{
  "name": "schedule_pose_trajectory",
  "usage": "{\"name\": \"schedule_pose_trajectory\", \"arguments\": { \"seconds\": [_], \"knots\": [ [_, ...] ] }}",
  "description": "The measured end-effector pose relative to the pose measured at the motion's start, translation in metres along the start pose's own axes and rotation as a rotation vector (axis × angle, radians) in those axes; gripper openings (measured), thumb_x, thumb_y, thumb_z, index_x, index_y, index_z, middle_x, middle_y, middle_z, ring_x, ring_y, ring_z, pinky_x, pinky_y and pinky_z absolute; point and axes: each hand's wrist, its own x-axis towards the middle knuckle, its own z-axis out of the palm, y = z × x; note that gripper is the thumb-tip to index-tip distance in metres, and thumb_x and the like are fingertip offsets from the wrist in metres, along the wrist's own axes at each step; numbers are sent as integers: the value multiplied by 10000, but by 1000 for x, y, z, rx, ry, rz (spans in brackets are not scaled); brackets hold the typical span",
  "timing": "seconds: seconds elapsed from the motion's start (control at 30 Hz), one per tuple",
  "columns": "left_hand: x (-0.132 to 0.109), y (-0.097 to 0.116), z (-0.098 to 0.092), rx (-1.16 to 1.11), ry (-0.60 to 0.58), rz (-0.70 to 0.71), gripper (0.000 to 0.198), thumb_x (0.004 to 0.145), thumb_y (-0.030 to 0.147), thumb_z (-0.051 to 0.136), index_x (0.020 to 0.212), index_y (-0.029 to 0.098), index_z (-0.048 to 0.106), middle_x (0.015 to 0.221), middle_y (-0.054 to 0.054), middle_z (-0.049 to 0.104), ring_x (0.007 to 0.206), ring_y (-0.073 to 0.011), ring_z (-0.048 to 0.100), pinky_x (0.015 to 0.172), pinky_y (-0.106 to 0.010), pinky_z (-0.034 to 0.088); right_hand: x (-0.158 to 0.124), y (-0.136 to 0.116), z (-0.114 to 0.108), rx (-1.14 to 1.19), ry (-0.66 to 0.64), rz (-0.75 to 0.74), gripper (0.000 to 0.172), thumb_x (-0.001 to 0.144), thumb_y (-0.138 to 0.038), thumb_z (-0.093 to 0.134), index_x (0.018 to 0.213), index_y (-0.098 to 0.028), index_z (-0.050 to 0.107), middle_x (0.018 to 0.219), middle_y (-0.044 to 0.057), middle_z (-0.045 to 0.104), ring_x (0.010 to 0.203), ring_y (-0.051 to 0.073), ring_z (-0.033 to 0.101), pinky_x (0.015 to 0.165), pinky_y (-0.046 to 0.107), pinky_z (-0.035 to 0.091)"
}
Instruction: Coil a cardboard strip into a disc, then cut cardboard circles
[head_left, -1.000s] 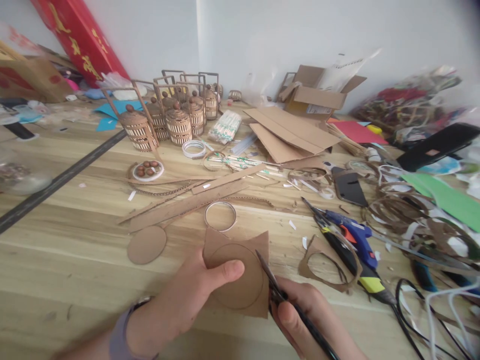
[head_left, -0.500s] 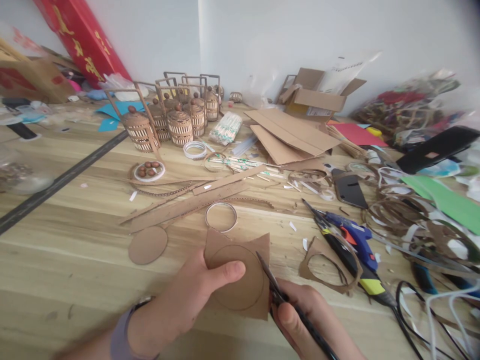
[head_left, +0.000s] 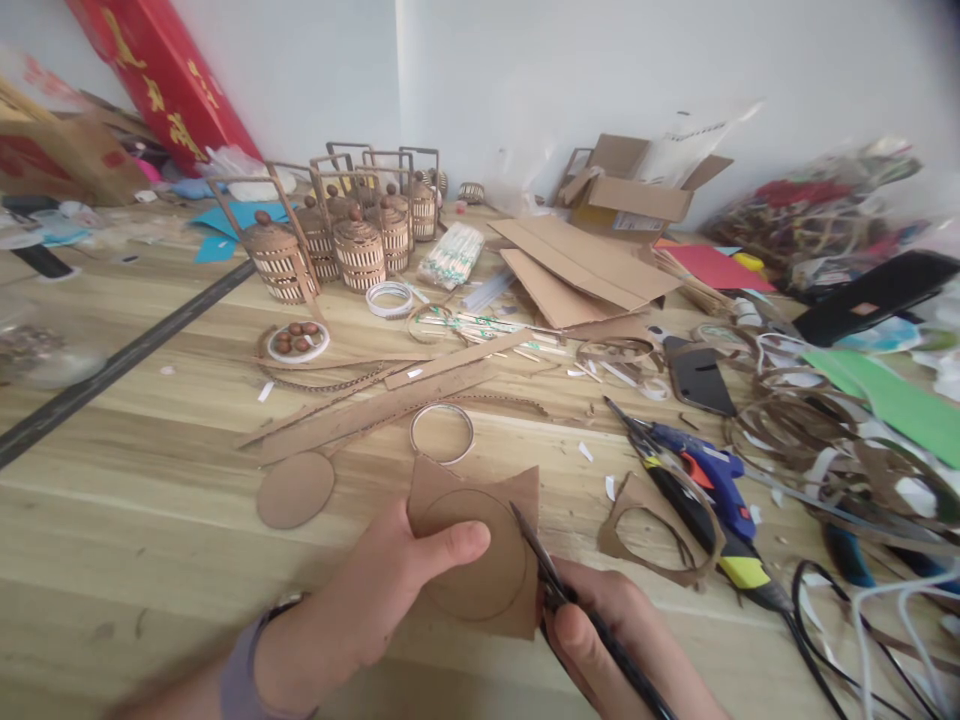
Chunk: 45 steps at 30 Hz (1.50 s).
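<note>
My left hand (head_left: 397,570) grips a piece of brown cardboard (head_left: 491,590) with the thumb on top; its other fingers are hidden underneath. A circle is drawn on the cardboard, and its upper edge has a notched outline. In my right hand (head_left: 619,625) is a pair of dark scissors (head_left: 551,575). One blade lies over the cardboard near the circle's right side; the other blade is mostly hidden. A cut cardboard disc (head_left: 296,490) lies to the left of my left hand, and a thin ring (head_left: 442,434) sits just beyond the cardboard.
Right of my hands lie a cardboard offcut with a round hole (head_left: 626,545), a blue glue gun (head_left: 701,455) and a black-and-yellow tool (head_left: 682,500) with a cable. Cardboard strips (head_left: 375,410), a dish of brown beads (head_left: 300,342) and small lidded baskets (head_left: 360,250) stand farther back.
Almost nothing differs. The scissors' tip has shifted very slightly left over the cardboard; both hands keep their hold.
</note>
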Motion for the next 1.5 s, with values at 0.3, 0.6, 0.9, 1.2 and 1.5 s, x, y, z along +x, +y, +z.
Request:
{"name": "schedule_pose_trajectory", "arguments": {
  "seconds": [0.3, 0.6, 0.9, 1.2, 1.5],
  "knots": [
    [-1, 2, 1, 34, 8, 0, 585, 777, 428, 774, 1331, 285, 656, 1246, -38, 761, 1325, -332, 592, 1127, -458, 475, 1, 1, 0, -38, 28, -56, 716, 852, -893, 341, 710, -200, 451, 609, -57, 266, 556, 102, 212, 493, 266, 155],
    [-1, 2, 0, 22, -11, -3, 559, 818, 378, 742, 1359, 286, 635, 1277, -28, 746, 1308, -321, 608, 1113, -455, 491, 1, -1, -1, -53, 27, -65, 682, 869, -873, 354, 713, -212, 410, 627, -59, 266, 579, 111, 227, 528, 273, 180],
    [-1, -2, -2, 13, 1, -10, 547, 802, 359, 761, 1335, 299, 653, 1287, -25, 742, 1294, -315, 620, 1096, -431, 502, 1, -6, 1, -48, 71, -51, 694, 847, -887, 376, 704, -210, 426, 625, -54, 292, 578, 113, 234, 531, 270, 184],
    [-2, -3, -1, -29, -3, -22, 509, 781, 323, 756, 1283, 280, 686, 1297, -38, 736, 1300, -329, 612, 1090, -437, 500, 0, -4, 0, -49, 61, -78, 675, 874, -860, 384, 698, -208, 400, 635, -56, 272, 580, 105, 216, 526, 275, 175],
    [0, -9, -4, -20, 1, -20, 585, 817, 299, 757, 1383, 281, 613, 1320, -28, 724, 1312, -310, 604, 1094, -422, 502, -1, -3, -1, -26, 24, -80, 671, 881, -854, 378, 710, -206, 400, 629, -65, 264, 564, 98, 220, 535, 276, 188]
  ]
}}
